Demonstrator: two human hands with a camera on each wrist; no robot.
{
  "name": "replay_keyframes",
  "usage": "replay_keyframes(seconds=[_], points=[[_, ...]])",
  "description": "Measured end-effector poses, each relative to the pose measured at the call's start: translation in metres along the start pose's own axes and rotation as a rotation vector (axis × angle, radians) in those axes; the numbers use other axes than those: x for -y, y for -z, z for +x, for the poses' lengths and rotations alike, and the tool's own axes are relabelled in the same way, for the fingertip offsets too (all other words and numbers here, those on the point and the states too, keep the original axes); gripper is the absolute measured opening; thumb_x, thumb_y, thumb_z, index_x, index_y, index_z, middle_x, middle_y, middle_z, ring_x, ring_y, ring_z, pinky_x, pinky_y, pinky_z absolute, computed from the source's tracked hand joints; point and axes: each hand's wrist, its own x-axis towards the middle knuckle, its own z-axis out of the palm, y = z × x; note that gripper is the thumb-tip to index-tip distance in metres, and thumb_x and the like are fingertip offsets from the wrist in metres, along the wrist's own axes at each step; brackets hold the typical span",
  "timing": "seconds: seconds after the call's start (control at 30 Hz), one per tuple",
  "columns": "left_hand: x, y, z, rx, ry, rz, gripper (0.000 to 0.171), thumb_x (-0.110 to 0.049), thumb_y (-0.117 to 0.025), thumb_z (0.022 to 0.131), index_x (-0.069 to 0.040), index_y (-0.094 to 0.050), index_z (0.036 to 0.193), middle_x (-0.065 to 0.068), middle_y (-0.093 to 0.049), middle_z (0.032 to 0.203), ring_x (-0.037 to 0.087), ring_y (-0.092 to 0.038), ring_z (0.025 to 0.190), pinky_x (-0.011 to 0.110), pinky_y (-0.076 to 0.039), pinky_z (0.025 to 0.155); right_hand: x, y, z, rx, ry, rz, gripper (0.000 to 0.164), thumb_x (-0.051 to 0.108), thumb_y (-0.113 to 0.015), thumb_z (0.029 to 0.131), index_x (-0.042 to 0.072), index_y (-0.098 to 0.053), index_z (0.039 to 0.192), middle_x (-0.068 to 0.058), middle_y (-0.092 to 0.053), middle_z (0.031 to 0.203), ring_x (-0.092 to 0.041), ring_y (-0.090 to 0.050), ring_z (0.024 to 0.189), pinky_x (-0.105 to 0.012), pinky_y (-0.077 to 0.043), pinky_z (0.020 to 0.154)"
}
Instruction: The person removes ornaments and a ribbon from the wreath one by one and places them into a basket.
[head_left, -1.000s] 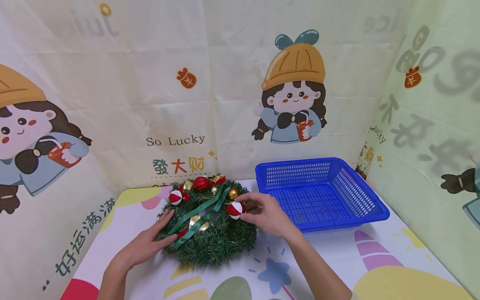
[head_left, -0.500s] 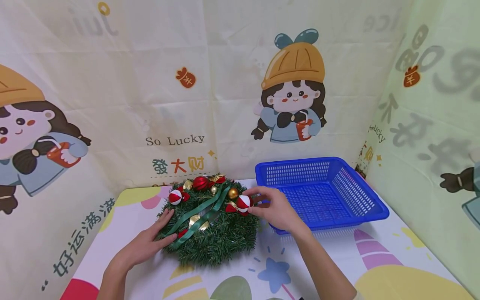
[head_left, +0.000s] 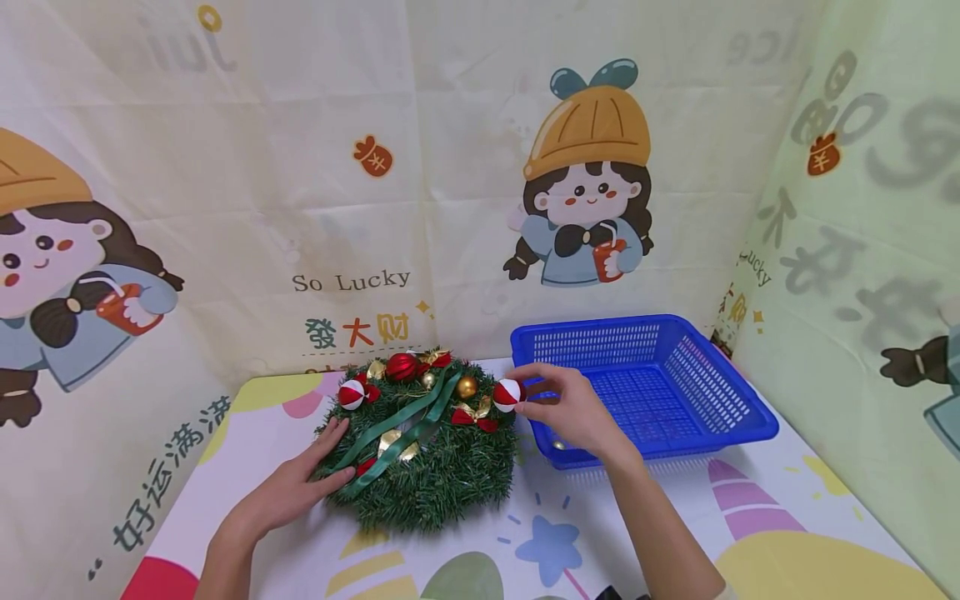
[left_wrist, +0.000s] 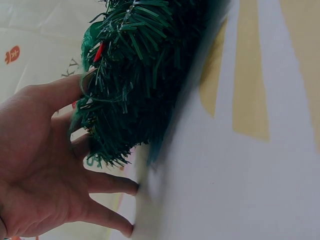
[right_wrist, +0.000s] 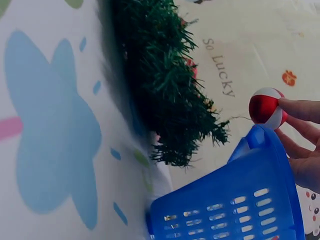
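Note:
A green wreath (head_left: pixel 450 487) lies on the table, decorated with bows, balls and a green ribbon (head_left: pixel 405 433). My left hand (head_left: pixel 288 483) rests against its left side with fingers spread; in the left wrist view, the thumb touches the branches and the lower fingers reach to the tablecloth. Between thumb and fingers, my right hand (head_left: pixel 570 408) pinches a red and white ball (head_left: pixel 507 395) by the wreath's right edge. In the right wrist view this ball (right_wrist: pixel 265 107) appears just above the basket's rim, and a thin strand extends from it towards the wreath. A red and gold bow (head_left: pixel 474 417) sits on the wreath.
A blue plastic basket (head_left: pixel 720 367) stands right of the wreath, partly behind the right hand. A small pale ball (head_left: pixel 558 446) shows inside its near left corner. A printed cloth wall (head_left: pixel 465 250) rises behind the table.
My right hand has moved right and slightly up with the red and white ball, off the wreath towards the basket. The bow beneath is uncovered. The left hand stays in place.

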Motion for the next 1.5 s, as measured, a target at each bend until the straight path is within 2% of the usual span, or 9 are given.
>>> replay_keyframes(seconds=[0.3,0.67,0.77,1.07,1.27,1.5], points=[[-0.001,-0.001,-0.001,0.002,-0.006,-0.002,0.087,-0.053,-0.061,0.102,-0.022,-0.016,0.169,0.018,-0.005,0.176,0.055,-0.015,0.155,0.077,-0.030,0.112,-0.008,0.020,0.000,0.001,0.011,0.019,0.038,0.014,-0.080,0.092,0.018,-0.072,0.129,-0.010,-0.070,0.129,-0.031,-0.070,0.113,-0.040,-0.063,0.088],[-0.001,0.000,0.000,-0.007,-0.008,0.001,0.087,-0.054,-0.061,0.102,-0.022,-0.016,0.169,0.017,-0.006,0.176,0.055,-0.015,0.156,0.077,-0.029,0.113,-0.017,0.040,-0.002,0.003,-0.043,-0.032,0.040,0.014,-0.083,0.090,0.019,-0.073,0.129,-0.011,-0.070,0.127,-0.032,-0.069,0.112,-0.040,-0.062,0.087],[-0.001,0.000,0.000,-0.005,-0.005,0.003,0.087,-0.054,-0.060,0.102,-0.022,-0.016,0.169,0.017,-0.005,0.176,0.055,-0.015,0.155,0.077,-0.029,0.113,-0.019,0.044,-0.002,0.009,-0.054,-0.040,0.040,0.014,-0.083,0.089,0.016,-0.073,0.128,-0.013,-0.070,0.125,-0.031,-0.069,0.110,-0.042,-0.063,0.086],[0.001,0.000,0.000,-0.004,-0.005,0.003,0.087,-0.055,-0.060,0.102,-0.022,-0.015,0.169,0.017,-0.005,0.176,0.055,-0.015,0.155,0.077,-0.029,0.113,-0.026,0.049,0.000,0.013,-0.092,-0.084,0.037,0.012,-0.083,0.089,0.012,-0.073,0.124,-0.013,-0.070,0.121,-0.030,-0.067,0.107,-0.047,-0.062,0.086],[0.001,0.000,0.000,-0.007,-0.007,0.005,0.087,-0.055,-0.060,0.102,-0.023,-0.015,0.169,0.017,-0.005,0.176,0.055,-0.015,0.156,0.078,-0.028,0.113,-0.032,0.048,0.001,0.023,-0.159,-0.135,0.035,0.010,-0.083,0.087,0.012,-0.073,0.121,-0.014,-0.070,0.121,-0.031,-0.068,0.105,-0.050,-0.062,0.088],[0.001,-0.001,0.000,-0.005,-0.009,0.007,0.087,-0.055,-0.060,0.102,-0.022,-0.015,0.169,0.018,-0.005,0.176,0.055,-0.015,0.155,0.078,-0.029,0.113,-0.036,0.046,0.001,0.072,-0.193,-0.205,0.033,0.008,-0.084,0.085,0.014,-0.073,0.115,-0.011,-0.071,0.118,-0.029,-0.068,0.102,-0.042,-0.062,0.085]])
